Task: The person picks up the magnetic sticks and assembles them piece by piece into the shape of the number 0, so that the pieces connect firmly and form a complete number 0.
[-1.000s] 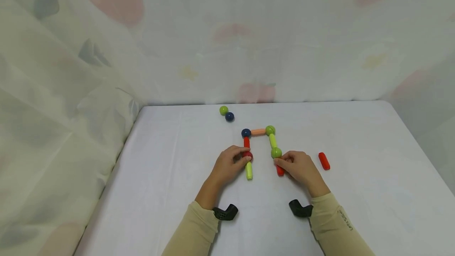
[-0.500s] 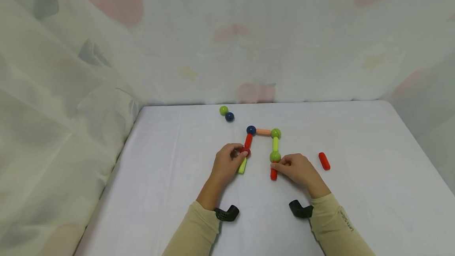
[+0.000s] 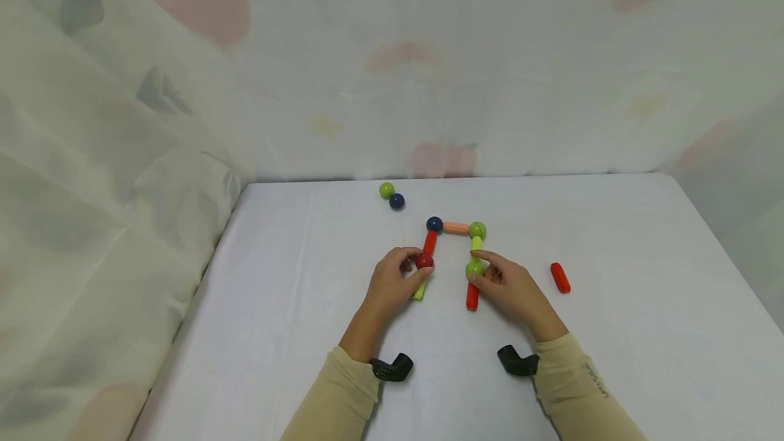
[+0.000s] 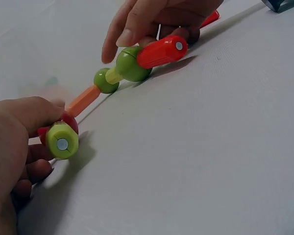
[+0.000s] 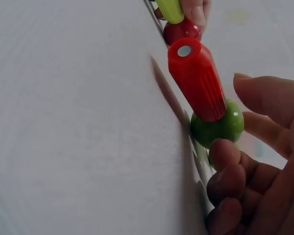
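Observation:
Linked rods and balls form an open frame on the white table. My left hand (image 3: 390, 282) pinches the red ball (image 3: 425, 260), which joins a red rod (image 3: 430, 242) to a yellow-green rod (image 4: 62, 137). Across the far side, an orange rod (image 3: 456, 228) links a dark blue ball (image 3: 435, 224) to a green ball (image 3: 478, 230). My right hand (image 3: 513, 286) spreads its thumb and index finger around the nearer green ball (image 5: 218, 125); in the right wrist view the thumb stands apart from it. From that ball a red rod (image 5: 198, 81) sticks out toward me, a silvery disc in its end.
A loose green ball (image 3: 386, 190) and a dark blue ball (image 3: 397, 201) lie near the table's far edge. To the right of my right hand is a loose red rod (image 3: 560, 278). Patterned cloth (image 3: 392, 87) hangs behind the table.
The frame's far side has shifted right, and the red ball slightly left. My right hand pinched the near red rod earlier; it has let go, and its fingers now spread by the green ball.

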Motion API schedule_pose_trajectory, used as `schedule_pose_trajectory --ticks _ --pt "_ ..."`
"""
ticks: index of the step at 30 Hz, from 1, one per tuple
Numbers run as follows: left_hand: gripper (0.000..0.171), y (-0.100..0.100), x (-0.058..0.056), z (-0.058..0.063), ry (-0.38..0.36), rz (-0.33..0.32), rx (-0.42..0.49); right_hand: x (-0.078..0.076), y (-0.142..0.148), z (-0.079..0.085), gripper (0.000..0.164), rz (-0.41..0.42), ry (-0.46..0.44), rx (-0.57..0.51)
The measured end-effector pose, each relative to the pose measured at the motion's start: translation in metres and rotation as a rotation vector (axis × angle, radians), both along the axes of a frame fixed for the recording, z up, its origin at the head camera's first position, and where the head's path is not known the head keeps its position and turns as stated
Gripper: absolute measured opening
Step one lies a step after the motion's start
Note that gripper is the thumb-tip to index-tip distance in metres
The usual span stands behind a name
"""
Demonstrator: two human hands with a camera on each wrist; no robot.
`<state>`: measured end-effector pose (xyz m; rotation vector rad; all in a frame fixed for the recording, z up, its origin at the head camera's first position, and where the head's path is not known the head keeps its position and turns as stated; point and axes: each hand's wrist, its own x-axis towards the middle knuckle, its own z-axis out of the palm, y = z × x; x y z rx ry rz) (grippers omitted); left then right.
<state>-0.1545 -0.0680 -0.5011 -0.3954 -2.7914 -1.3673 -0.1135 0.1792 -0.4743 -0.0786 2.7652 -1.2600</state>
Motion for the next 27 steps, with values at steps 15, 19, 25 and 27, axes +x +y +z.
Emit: schedule_pose_trajectory --ticks 15,19,25,27 --pt "0.025 -0.007 0.002 -0.005 0.019 0.147 0.052 0.006 -0.016 0.016 0.037 0.231 -0.102 0.091" --pt "0.023 -0.011 0.003 -0.004 -0.017 0.152 0.054 0.013 -0.028 0.024 0.043 0.355 -0.123 0.084" --pt "0.025 -0.002 -0.003 -0.004 -0.022 0.025 -0.032 0.018 -0.022 0.04 0.04 0.347 -0.025 0.061" --pt "0.026 0.003 -0.004 -0.005 -0.005 -0.023 -0.053 0.018 -0.013 0.042 0.036 0.279 0.044 0.079"
